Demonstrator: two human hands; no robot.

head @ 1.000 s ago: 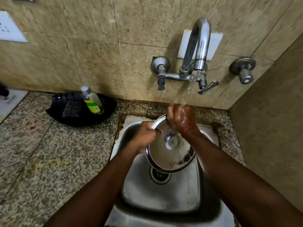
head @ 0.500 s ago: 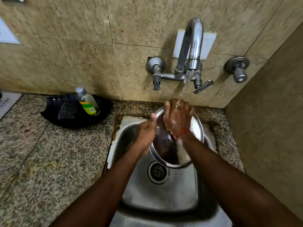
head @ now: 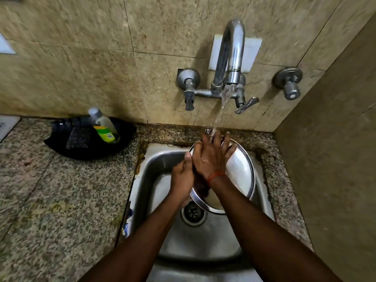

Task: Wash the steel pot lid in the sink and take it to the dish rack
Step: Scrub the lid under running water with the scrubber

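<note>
Since the earlier frame, right hand has slid to the lid's upper left rim, fingers spread flat under the water stream. Left hand grips the lid's left edge, thumb up. Lid sits tilted over the sink, above the drain (basin below it clear). Tap at upper centre. Left counter is open; black tray holds a bottle, green label unreadable.
</note>
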